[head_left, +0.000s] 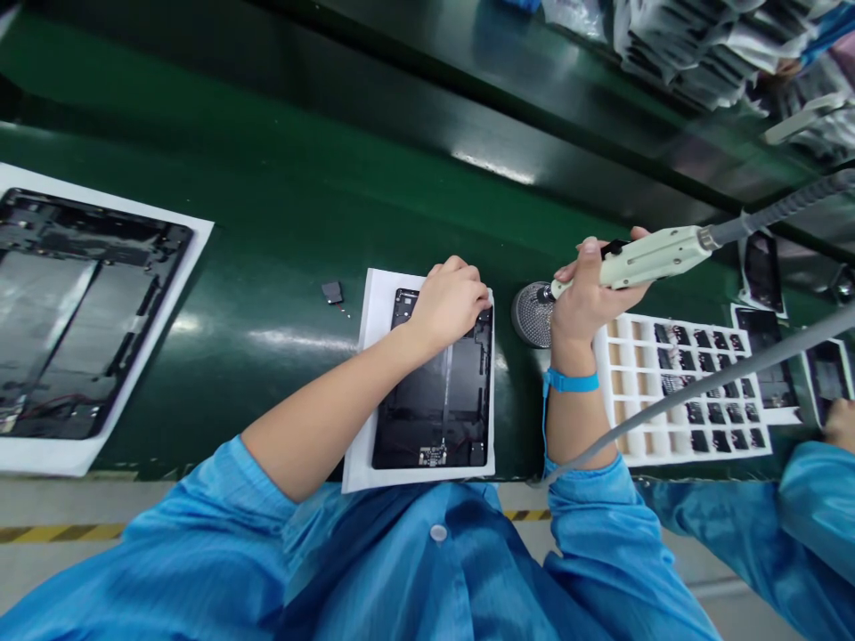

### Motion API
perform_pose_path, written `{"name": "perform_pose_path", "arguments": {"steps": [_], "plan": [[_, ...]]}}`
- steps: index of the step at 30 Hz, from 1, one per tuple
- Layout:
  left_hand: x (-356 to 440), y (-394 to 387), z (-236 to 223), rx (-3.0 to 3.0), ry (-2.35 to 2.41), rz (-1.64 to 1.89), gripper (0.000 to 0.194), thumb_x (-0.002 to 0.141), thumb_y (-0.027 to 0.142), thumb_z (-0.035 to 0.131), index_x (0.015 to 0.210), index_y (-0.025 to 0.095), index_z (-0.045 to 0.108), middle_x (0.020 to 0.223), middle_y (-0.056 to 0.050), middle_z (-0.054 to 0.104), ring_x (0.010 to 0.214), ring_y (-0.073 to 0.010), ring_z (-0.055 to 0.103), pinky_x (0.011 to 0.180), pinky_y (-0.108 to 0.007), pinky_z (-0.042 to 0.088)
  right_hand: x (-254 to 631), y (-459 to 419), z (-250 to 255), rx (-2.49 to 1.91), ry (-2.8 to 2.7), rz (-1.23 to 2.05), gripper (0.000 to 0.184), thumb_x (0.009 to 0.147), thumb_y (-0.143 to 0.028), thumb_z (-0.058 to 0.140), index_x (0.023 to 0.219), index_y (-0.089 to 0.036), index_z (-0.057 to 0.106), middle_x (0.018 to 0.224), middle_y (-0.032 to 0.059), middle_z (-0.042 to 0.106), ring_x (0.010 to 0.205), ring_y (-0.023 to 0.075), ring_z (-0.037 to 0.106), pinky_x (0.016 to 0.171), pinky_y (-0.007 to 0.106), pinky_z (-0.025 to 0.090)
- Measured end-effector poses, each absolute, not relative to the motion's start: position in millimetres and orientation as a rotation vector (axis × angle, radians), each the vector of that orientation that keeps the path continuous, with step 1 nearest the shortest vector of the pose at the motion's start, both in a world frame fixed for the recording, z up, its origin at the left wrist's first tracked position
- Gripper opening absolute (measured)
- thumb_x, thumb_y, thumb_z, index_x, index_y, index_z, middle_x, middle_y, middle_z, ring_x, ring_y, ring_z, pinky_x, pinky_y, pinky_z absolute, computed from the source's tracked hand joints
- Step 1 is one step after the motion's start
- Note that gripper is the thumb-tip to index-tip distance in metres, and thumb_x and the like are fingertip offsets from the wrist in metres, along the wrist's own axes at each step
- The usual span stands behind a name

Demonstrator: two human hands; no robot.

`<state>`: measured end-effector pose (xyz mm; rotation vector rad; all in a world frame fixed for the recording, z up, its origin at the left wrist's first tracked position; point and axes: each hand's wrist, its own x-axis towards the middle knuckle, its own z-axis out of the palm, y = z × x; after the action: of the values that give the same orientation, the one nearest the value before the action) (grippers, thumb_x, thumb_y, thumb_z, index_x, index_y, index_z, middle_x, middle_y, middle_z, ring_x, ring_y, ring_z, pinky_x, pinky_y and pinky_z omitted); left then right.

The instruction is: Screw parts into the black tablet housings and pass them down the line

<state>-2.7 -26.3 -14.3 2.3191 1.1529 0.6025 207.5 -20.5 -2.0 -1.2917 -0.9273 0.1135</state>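
Left hand [449, 303]: I have its fingers curled over the far right corner of an opened black device [427, 401], knuckles up. Whether they pinch anything I cannot tell (the hand's own back blocks my view). Most of the device lies on the near side of those fingers, flat on a white sheet [366, 334], small circuit board at the near edge.

Right hand [591, 294]: fingers wrapped closed round a pale green powered driver [658, 258], thumb on top. Its tip is at a round metal dish [527, 312], just right of the device; contact unclear to me. Blue strap [573, 383] on that wrist.

Farther out on the green desk [287, 214]: a small black piece [332, 292] left of the sheet, a similar opened unit [86, 312] at far left, a white compartment tray [695, 458] of dark parts to the right. Another person's hand [842, 423] at the right edge.
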Motion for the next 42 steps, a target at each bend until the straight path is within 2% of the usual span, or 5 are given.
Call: {"name": "perform_pose_path", "arguments": {"steps": [9,15,22,28,42], "plan": [[-3.0,-24.7,-19.7,2.307,1.121,0.667,0.021,0.110,0.025,0.075,0.097,0.023,0.091,0.107,-0.011,0.081,0.118,-0.0348,0.062,0.094,-0.049,0.049,199.2,-20.5,7.2,-1.251,-0.910,0.091,0.051,0.097,-0.050,0.079,0.138,-0.030,0.056,0.099,-0.0044,0.071,0.051,0.0093,0.055,0.051,0.030,0.058],[-1.8,-30.7,-12.7,2.359,1.152,0.581,0.025,0.113,0.029,0.070,0.101,0.022,0.091,0.111,-0.013,0.079,0.120,-0.0344,0.061,0.094,-0.048,0.049,193.5,-28.8,22.3,-1.298,-0.711,0.192,0.049,0.095,-0.001,0.073,0.136,-0.025,0.062,0.091,-0.0071,0.075,0.050,0.0072,0.058,0.052,0.023,0.058],[4.1,-33.1,-15.7,2.379,1.187,0.515,0.032,0.118,0.030,0.063,0.102,0.028,0.090,0.118,-0.008,0.079,0.128,-0.0325,0.064,0.101,-0.049,0.051,191.2,-32.0,27.1,-1.174,-0.550,0.284,0.047,0.093,0.009,0.077,0.124,-0.025,0.068,0.149,0.0029,0.079,0.069,0.0014,0.075,0.055,0.020,0.064],[1.1,-26.8,-15.2,2.338,1.108,0.567,0.027,0.115,0.026,0.066,0.102,0.020,0.089,0.112,-0.012,0.080,0.123,-0.0338,0.065,0.098,-0.047,0.049,180.5,-36.0,42.1,-1.208,-0.664,0.246,0.044,0.103,-0.001,0.070,0.135,-0.029,0.063,0.098,-0.0070,0.077,0.050,0.0013,0.056,0.048,0.015,0.056],[-1.5,-21.4,-19.4,2.323,1.053,0.653,0.027,0.110,0.018,0.064,0.096,0.016,0.087,0.101,-0.013,0.079,0.109,-0.0316,0.068,0.094,-0.045,0.052,115.4,-55.7,18.9,-1.231,-0.995,0.351,0.064,0.092,-0.065,0.082,0.139,-0.032,0.054,0.102,-0.0032,0.071,0.052,0.0078,0.051,0.052,0.032,0.056]]}}
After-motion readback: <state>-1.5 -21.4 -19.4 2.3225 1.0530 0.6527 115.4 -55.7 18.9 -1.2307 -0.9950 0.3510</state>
